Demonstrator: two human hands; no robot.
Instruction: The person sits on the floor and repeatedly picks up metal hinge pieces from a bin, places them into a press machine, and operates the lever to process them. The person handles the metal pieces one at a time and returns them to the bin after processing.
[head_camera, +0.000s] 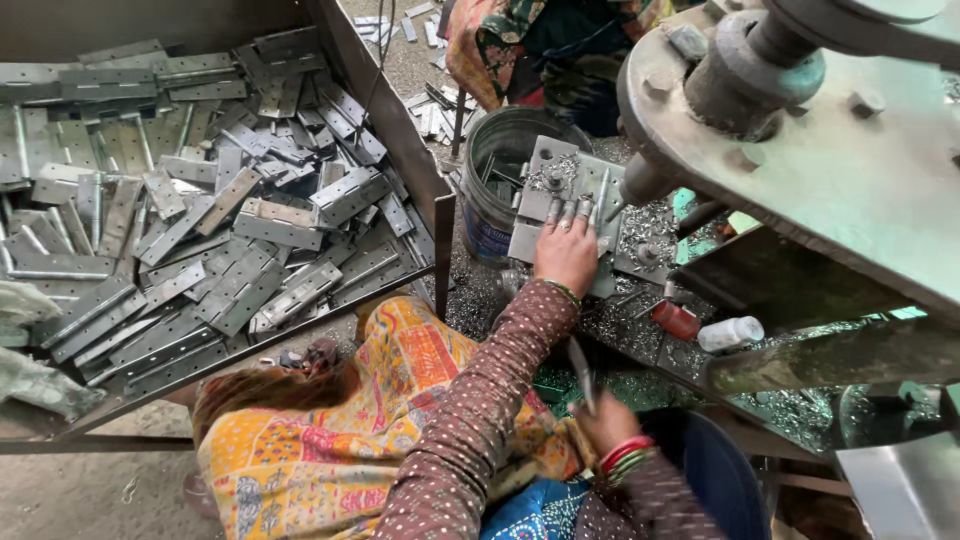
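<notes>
While left hand (566, 252) presses hinge plate (560, 190), bucket (500, 185) crowds beside.

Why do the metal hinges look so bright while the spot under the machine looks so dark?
In the head view, soft daylight falls on the tray of hinges, giving pale glare on the flat plates; the overhanging machine arm shades the area beneath it. The left hand on the hinge plate is sharp; the right hand holding a thin metal piece is slightly soft. Edges bend a little, as with a wide lens.
</notes>
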